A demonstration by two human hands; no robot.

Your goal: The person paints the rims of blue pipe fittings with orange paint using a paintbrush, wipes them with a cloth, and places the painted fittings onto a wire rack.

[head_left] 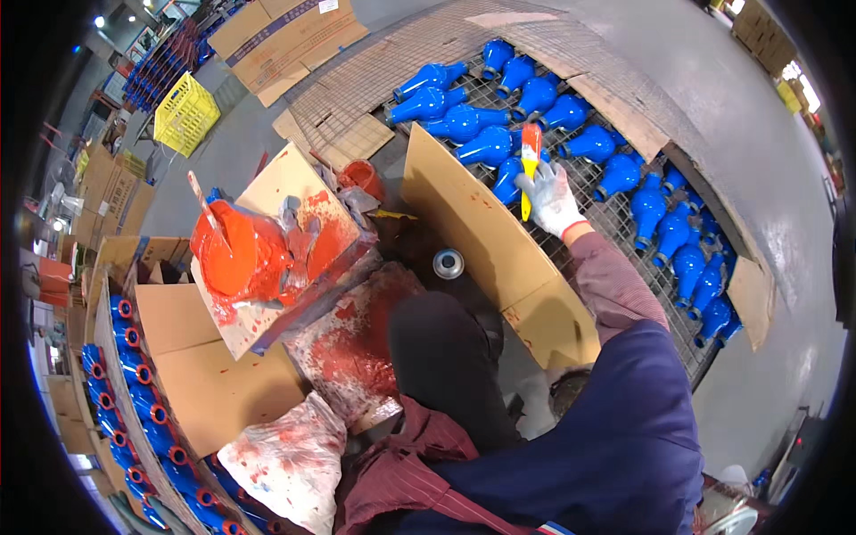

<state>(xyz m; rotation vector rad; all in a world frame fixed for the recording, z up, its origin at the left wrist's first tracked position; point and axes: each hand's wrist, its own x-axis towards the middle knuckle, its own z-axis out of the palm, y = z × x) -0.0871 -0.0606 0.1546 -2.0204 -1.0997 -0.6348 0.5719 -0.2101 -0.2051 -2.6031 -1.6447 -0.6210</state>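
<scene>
My right hand (555,201), in a white glove, reaches over a wire mesh rack with the arm stretched forward. It grips a paintbrush (529,169) with a yellow handle and orange-red bristles pointing away from me. Just beyond and beside the hand lie glossy blue bottle-shaped metal parts (648,214), several rows of them across the mesh. The blue part (506,181) nearest the brush is partly covered by the brush and hand; whether they touch it I cannot tell. My left hand is out of sight.
A paint-smeared container of orange-red paint (234,263) with a stick (207,212) stands on a box at left. A cardboard panel (486,241) divides it from the rack. A stained white cloth (290,464), blue parts with red rims (159,415) and a yellow basket (186,116) are also leftward.
</scene>
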